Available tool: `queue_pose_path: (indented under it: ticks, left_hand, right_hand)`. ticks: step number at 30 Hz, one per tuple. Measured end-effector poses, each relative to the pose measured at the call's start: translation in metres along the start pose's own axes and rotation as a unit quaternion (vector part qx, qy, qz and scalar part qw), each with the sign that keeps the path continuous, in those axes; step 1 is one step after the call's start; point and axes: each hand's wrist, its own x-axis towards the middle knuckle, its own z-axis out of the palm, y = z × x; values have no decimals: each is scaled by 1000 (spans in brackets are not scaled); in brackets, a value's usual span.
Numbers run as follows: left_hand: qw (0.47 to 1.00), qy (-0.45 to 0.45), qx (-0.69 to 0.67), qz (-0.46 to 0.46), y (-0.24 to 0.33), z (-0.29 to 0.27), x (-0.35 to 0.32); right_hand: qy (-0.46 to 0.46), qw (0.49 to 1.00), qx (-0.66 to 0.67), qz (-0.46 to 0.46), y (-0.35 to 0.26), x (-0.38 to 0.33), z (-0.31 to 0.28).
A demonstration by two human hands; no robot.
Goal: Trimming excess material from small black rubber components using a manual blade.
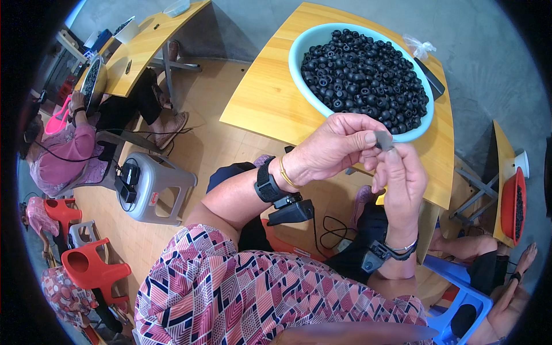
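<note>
A small dark grey piece [383, 140] is pinched between the thumbs and fingers of both my hands, at the near rim of a pale turquoise basin [295, 64]. My left hand [340, 145] grips it from the left, fingers curled. From the right, my right hand [403, 172] closes thumb and fingers on it. Its exact kind is too small and covered to make out. The basin is heaped with small black ring-like parts [362, 75] with holes through them. It stands on a yellow wooden table [259, 95].
A clear plastic bag [421, 47] and a black flat object [431, 77] lie behind the basin. A grey stool [152, 190] stands left. Other people sit at the left and right; a red basin [510, 201] holds black parts. Cables lie on the floor below my arms.
</note>
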Motion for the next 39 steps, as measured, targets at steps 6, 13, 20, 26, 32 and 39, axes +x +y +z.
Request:
queue_pose_path:
  ticks: [6, 13, 20, 26, 32, 39]
  left_hand:
    - [1000, 11, -8, -11, 1, 2, 0]
    - [1000, 7, 7, 2, 0, 1, 1]
    - [1000, 11, -10, -9, -1, -1, 1]
    - [1000, 17, 27, -1, -1, -2, 1]
    - [999, 4, 39, 10, -2, -4, 2]
    - [999, 18, 51, -2, 4, -1, 1]
  right_hand:
    - [20, 999, 41, 10, -2, 1, 1]
    - [22, 999, 28, 15, 2, 3, -2]
    - [14, 1000, 18, 5, 4, 3, 0]
    - [11, 1000, -24, 2, 2, 3, -2]
    - [4, 1000, -3, 14, 1, 3, -3]
    - [-24, 997, -74, -13, 1, 1, 1]
